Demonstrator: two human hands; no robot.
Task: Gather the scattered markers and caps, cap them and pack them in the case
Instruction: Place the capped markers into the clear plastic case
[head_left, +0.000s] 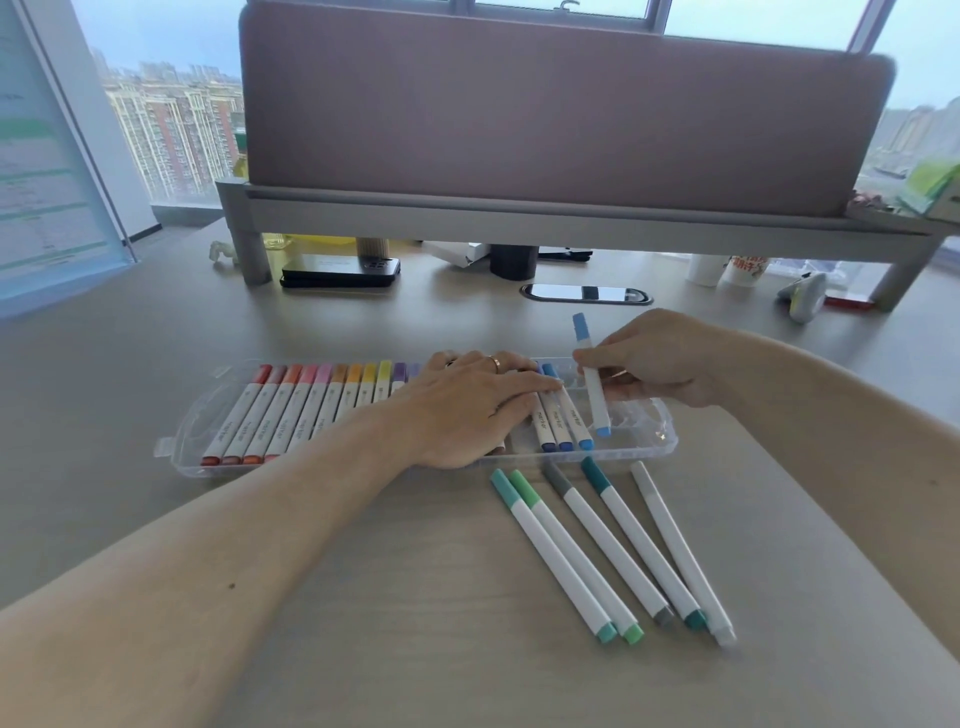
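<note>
A clear plastic case (187, 441) lies across the desk, filled from its left end with capped white markers (291, 410) in reds, pinks, oranges, yellows and purples, plus three blue ones (558, 421). My left hand (467, 405) lies flat on the markers in the middle of the case, fingers straight. My right hand (660, 358) pinches a light blue capped marker (592, 384), holding it nearly upright over the right part of the case, just right of the blue ones. Several capped markers (613, 551), green, teal and grey, lie on the desk in front of the case.
A grey monitor riser (519, 213) with a mauve screen panel spans the back of the desk. Under it sit a black phone box (340, 270), a dark cup (513, 261) and paper cups (727, 267). A cable grommet (587, 293) lies behind the case.
</note>
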